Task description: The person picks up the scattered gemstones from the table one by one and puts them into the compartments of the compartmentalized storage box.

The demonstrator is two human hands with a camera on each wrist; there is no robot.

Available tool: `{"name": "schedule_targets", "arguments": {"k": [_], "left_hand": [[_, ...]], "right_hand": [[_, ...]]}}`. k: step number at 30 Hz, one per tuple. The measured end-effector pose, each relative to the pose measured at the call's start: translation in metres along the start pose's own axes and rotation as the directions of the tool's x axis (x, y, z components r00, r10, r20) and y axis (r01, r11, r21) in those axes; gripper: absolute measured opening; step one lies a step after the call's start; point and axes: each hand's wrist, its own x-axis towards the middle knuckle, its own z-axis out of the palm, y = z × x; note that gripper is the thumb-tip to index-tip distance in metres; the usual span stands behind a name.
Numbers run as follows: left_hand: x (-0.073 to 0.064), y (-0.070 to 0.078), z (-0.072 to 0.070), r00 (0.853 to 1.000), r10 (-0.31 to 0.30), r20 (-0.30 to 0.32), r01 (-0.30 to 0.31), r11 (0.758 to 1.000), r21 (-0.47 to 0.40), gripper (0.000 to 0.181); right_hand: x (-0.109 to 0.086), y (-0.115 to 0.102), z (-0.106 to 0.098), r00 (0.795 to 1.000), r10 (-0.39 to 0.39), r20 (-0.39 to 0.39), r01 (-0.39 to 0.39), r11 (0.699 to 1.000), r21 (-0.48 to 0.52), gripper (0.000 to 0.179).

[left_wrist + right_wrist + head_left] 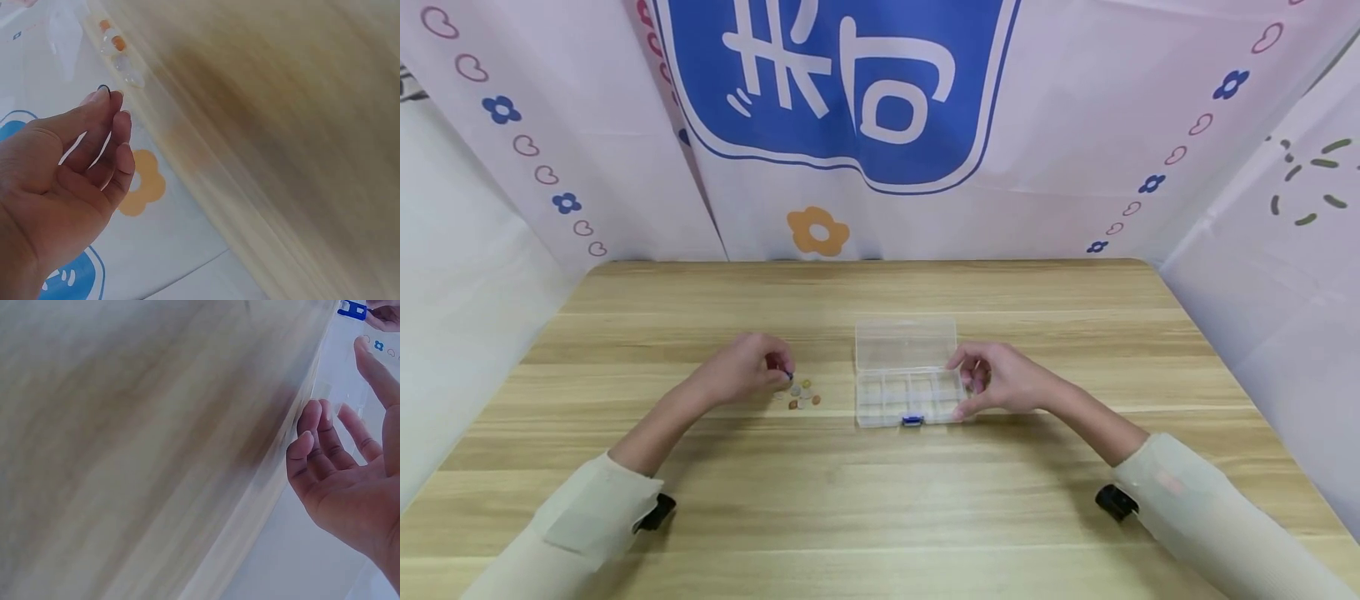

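My left hand [748, 369] pinches a small dark blue bead-like piece [789, 376] between thumb and fingertips. In the left wrist view only its dark rim [104, 87] shows above the fingertips. Just right of that hand, several small stone-like pieces [806, 395] in orange, yellow and whitish tones lie on the table. A clear plastic compartment box [868, 414] stands further right, its lid [906, 343] swung back and its blue latch [913, 421] toward me. My right hand [1009, 379] holds the box's right end, thumb at the front corner, index finger near the hinge side.
The wooden table [865, 517] ends at a white printed cloth [1045, 208] hanging behind it. More white cloth hangs at the left and right sides. A black wrist-camera mount [1117, 502] sits at the right sleeve, another mount [655, 512] at the left.
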Motion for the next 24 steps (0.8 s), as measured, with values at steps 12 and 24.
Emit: {"name": "schedule_targets", "arguments": {"k": [12, 24], "left_hand": [[0.004, 0.017, -0.001, 0.997, 0.056, -0.05, -0.053, 0.997, 0.052, 0.01], [0.014, 0.033, 0.003, 0.996, 0.053, -0.072, -0.052, 0.999, 0.014, 0.006]], "right_hand": [[-0.001, 0.001, 0.002, 1.0, 0.009, 0.005, -0.009, 1.0, 0.001, 0.058], [-0.006, 0.004, 0.002, 1.0, -0.003, -0.015, 0.003, 1.0, 0.002, 0.061]]}}
